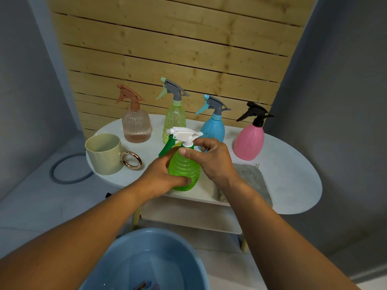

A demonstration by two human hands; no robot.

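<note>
The green spray bottle [184, 171] stands upright at the near edge of the white oval table [293, 185]; whether its base rests on the top or hangs just above it cannot be told. The left hand [161, 176] wraps the ribbed body with its fingers curled round the front. The right hand [213, 158] pinches the collar under the white trigger head [185, 133] between thumb and curled fingers, which looks like a twist at the cap.

The main risk, as I judge it, is the thin body. Squeezing it hard against the twist could buckle the ribs and push liquid out at the neck once the thread loosens. A slip of the left hand could let the bottle spin or tip off the edge toward the blue basin [163, 243] below, which appears to hold water.

The right knuckles are close to the blue spray bottle [213, 128], and the yellow-green spray bottle [174, 118] stands just behind the trigger head. A jerk as the cap gives could knock either over. The grey cloth [253, 178] under the right wrist could slide.
</note>
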